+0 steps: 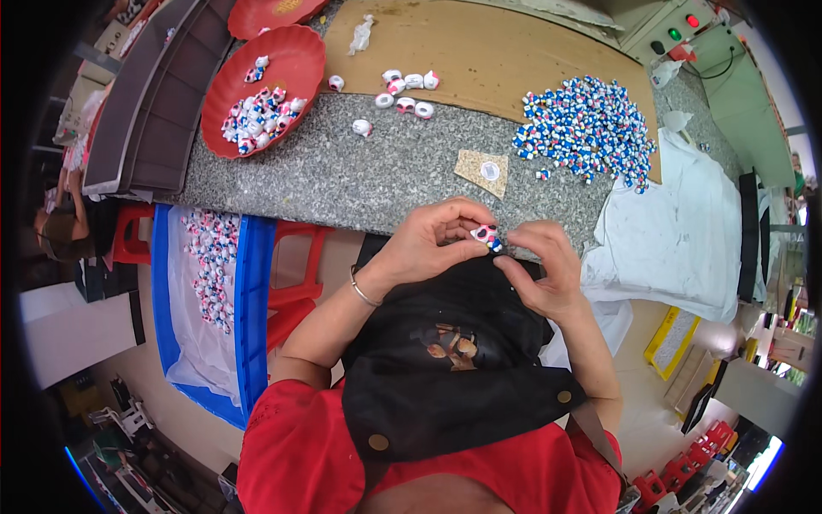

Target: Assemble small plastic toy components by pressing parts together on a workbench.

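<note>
Just off the near edge of the counter, a small white, pink and blue figurine is held between my two hands. My left hand pinches its white and pink upper part with thumb and forefinger, the other fingers curled behind. On its blue lower end, the thumb and fingertips of my right hand close from the right. Whether the blue end is a separate piece cannot be made out. Beyond my hands lies a speckled tan card with a round white label. Several white and pink figurine heads sit farther back.
A large pile of small blue, white and pink pieces covers the right of the cardboard sheet. At left stand a red scalloped bowl of figurines and a blue crate of pink and white pieces. White sheeting drapes the right edge.
</note>
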`<state>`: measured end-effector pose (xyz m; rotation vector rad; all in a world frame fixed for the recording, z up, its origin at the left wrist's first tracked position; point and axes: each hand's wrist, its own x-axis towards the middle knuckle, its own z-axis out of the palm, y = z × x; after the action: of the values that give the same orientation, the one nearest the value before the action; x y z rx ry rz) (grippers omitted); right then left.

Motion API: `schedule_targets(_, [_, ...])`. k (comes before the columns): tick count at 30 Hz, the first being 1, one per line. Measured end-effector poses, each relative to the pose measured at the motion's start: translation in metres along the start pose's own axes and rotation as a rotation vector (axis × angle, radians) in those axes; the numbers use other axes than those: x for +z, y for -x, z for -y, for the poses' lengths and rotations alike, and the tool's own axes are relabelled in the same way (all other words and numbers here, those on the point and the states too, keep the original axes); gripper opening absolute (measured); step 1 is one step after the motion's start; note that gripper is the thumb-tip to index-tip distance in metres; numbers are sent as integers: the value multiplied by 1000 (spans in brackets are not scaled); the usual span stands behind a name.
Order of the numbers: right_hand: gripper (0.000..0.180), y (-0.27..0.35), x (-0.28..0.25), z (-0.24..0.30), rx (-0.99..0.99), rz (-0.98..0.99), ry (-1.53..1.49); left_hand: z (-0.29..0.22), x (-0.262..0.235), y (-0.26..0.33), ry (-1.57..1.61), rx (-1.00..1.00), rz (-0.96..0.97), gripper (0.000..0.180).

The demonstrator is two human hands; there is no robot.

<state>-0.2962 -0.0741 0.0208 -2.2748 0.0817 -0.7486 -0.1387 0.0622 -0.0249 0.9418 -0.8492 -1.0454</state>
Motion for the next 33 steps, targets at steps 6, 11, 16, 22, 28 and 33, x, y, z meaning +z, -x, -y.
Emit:
schedule_targets(6, [39, -2, 2, -4, -73, 74, -109, -3, -1, -1, -49, -14, 77, 30])
schedule_targets(11, [39, -2, 4, -6, -116, 78, -66, -8, 0, 0, -136, -33, 54, 25])
schedule_targets(16, [39, 0, 7, -6, -144, 55, -19, -9, -4, 0, -155, -52, 49, 25])
schedule_targets(22, [33, -2, 2, -3, 46, 164, -166, -5, -6, 1, -141, -61, 112, 24])
schedule_targets(28, [37, 7, 12, -13, 105, 54, -306, -2, -8, 0, -68, -55, 95, 24])
schedule_targets(33, [40, 1, 11, -9, -88, 45, -115, -1, -11, 0, -88, -91, 103, 25])
